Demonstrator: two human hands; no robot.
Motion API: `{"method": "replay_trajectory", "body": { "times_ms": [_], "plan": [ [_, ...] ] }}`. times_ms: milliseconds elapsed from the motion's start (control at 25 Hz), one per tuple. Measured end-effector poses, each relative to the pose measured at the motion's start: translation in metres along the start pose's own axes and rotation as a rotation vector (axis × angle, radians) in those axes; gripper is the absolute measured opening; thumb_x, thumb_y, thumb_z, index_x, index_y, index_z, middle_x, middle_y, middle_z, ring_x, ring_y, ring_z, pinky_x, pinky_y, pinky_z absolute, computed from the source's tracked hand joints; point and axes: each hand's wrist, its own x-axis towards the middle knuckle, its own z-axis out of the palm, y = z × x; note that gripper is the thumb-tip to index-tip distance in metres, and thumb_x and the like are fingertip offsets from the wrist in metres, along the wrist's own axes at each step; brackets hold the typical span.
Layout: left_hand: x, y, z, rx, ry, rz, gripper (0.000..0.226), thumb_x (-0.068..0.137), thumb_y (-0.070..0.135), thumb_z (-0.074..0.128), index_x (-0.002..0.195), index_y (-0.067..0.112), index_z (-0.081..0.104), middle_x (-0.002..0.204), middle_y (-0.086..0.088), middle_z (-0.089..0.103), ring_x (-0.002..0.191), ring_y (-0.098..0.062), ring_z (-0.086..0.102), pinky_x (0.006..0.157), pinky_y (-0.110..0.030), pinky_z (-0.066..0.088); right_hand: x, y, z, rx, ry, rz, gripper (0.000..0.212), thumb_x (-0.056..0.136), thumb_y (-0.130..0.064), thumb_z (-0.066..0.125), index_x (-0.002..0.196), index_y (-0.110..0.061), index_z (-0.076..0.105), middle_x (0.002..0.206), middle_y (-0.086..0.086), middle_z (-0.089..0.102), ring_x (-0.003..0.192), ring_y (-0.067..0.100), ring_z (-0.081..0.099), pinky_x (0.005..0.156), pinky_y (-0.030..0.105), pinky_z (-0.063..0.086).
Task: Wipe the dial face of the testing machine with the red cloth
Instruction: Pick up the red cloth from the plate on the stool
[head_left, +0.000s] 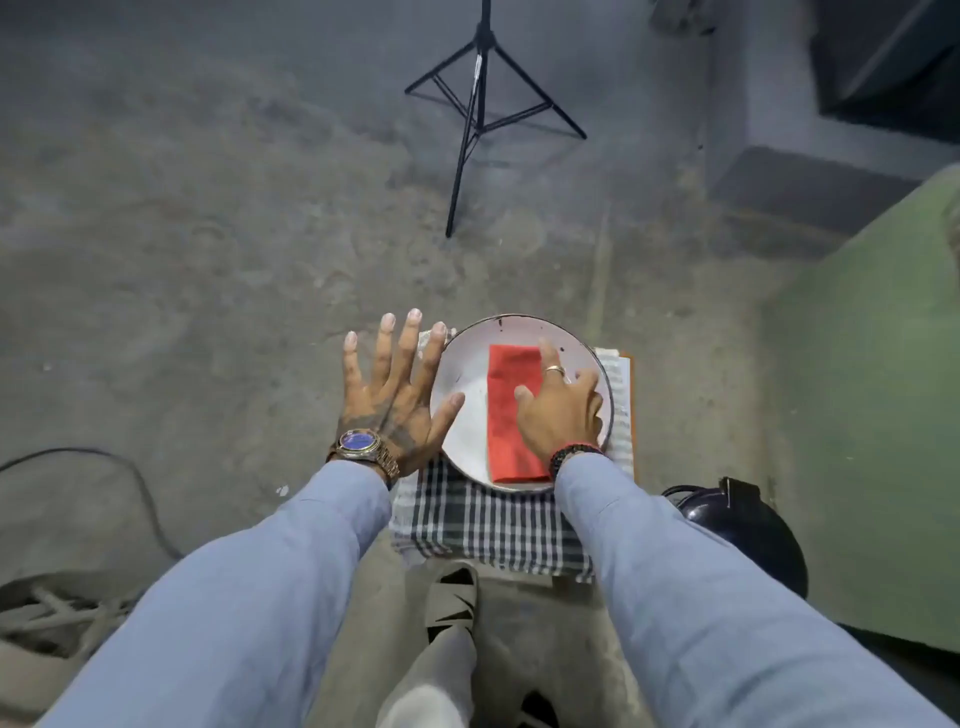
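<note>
A folded red cloth (506, 405) lies on a round white plate (467, 415) with a dark rim, set on a checked cloth (488, 525) low in front of me. My right hand (563, 410) rests on top of the red cloth, fingers spread over its right half, a ring on one finger. My left hand (392, 395) hovers flat and open at the plate's left edge, its thumb over the rim, a watch on the wrist. The green body of a machine (872, 395) stands at the right; no dial face is in view.
A black tripod (478, 104) stands on the concrete floor ahead. A dark round object (743, 525) sits right of the checked cloth. A cable (130, 478) and a heap of hoses lie at the left. My sandalled foot (452, 597) is below the cloth.
</note>
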Motion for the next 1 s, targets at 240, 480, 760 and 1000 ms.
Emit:
{"method": "replay_trajectory", "body": {
  "times_ms": [240, 480, 760, 1000],
  "plan": [
    [0.028, -0.017, 0.032, -0.017, 0.006, -0.020, 0.086, 0.103, 0.066, 0.026, 0.175, 0.020, 0.019, 0.184, -0.012, 0.016, 0.170, -0.040, 0.014, 0.132, -0.075, 0.004, 0.052, -0.002, 0.027, 0.232, -0.081, 0.469, 0.105, 0.067, -0.036, 0.106, 0.147, -0.008, 0.043, 0.137, 0.021, 0.070, 0.128, 0.044, 0.068, 0.111, 0.055, 0.053],
    [0.046, -0.016, 0.023, -0.029, 0.068, -0.057, 0.085, 0.105, 0.062, 0.033, 0.176, 0.018, 0.015, 0.184, -0.012, 0.015, 0.170, -0.039, 0.012, 0.133, -0.073, 0.001, 0.046, 0.012, 0.015, 0.874, -0.279, 0.376, 0.029, 0.062, -0.007, 0.072, 0.090, -0.004, 0.074, 0.080, 0.011, 0.077, 0.073, 0.032, 0.072, 0.066, 0.035, 0.062],
    [0.055, 0.004, -0.036, 0.045, 0.185, -0.059, 0.083, 0.105, 0.058, 0.033, 0.175, 0.017, 0.017, 0.182, -0.012, 0.019, 0.169, -0.039, 0.015, 0.133, -0.073, 0.002, 0.006, 0.030, -0.045, 1.750, -0.664, 0.023, 0.067, 0.089, -0.022, 0.051, 0.154, -0.009, 0.059, 0.165, 0.033, 0.052, 0.141, 0.055, 0.061, 0.126, 0.072, 0.036],
    [0.062, 0.065, -0.156, 0.113, 0.363, 0.061, 0.082, 0.106, 0.058, 0.035, 0.174, 0.014, 0.021, 0.181, -0.016, 0.023, 0.168, -0.042, 0.018, 0.131, -0.075, 0.005, -0.048, 0.009, -0.141, 1.939, -0.688, -0.288, 0.092, 0.092, -0.060, 0.068, 0.165, -0.013, 0.038, 0.175, 0.035, 0.031, 0.157, 0.059, 0.035, 0.128, 0.074, 0.028]
  ]
}}
